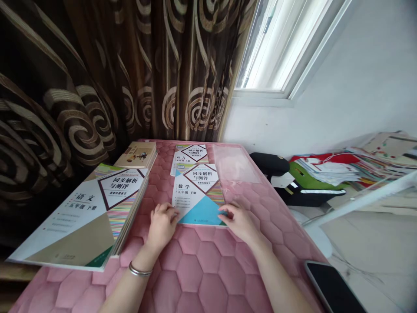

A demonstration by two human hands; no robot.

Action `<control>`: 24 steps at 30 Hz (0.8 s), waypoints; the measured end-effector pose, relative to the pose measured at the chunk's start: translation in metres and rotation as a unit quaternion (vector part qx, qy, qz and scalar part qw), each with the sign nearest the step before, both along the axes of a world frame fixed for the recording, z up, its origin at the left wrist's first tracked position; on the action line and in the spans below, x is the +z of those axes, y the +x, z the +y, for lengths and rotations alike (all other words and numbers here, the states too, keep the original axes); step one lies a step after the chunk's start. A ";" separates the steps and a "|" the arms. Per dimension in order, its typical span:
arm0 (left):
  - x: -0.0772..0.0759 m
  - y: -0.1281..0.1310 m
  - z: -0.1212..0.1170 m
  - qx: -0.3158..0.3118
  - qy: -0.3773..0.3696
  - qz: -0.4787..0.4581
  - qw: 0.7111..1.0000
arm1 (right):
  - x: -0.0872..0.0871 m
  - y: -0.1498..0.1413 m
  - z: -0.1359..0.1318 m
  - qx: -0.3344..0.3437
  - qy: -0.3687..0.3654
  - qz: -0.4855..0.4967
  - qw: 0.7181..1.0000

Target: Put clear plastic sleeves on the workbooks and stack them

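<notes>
The blue book (198,201) lies flat on the pink counter (202,271), its cover up, between the two hands. The left hand (162,225) is at its left edge, fingers bent together; the right hand (240,221) is at its lower right corner, thumb and fingers close together. Whether either hand grips the book, I cannot tell. A bangle (140,272) circles the left wrist. Beyond the blue book and partly under it is a white book (190,155), with a clear sleeve (237,165) to the right. A book stack (86,217) stands left, a brown book (137,155) behind it. A phone (334,287) lies at lower right.
</notes>
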State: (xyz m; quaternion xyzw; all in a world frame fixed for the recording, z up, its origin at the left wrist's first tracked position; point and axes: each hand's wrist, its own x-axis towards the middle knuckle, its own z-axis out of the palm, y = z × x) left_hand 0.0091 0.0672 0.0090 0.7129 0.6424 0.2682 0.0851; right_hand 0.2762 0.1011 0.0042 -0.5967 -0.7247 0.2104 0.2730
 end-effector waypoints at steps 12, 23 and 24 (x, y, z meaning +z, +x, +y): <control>-0.001 0.023 -0.004 -0.106 -0.038 0.049 0.992 | 0.000 -0.058 -0.020 0.127 0.054 -0.120 0.983; 0.004 -0.017 0.003 -0.029 -0.060 0.052 0.996 | 0.002 -0.024 -0.013 0.153 0.065 -0.124 0.978; 0.005 -0.022 0.003 -0.027 -0.072 0.044 0.996 | 0.003 -0.016 -0.012 0.157 0.062 -0.124 0.978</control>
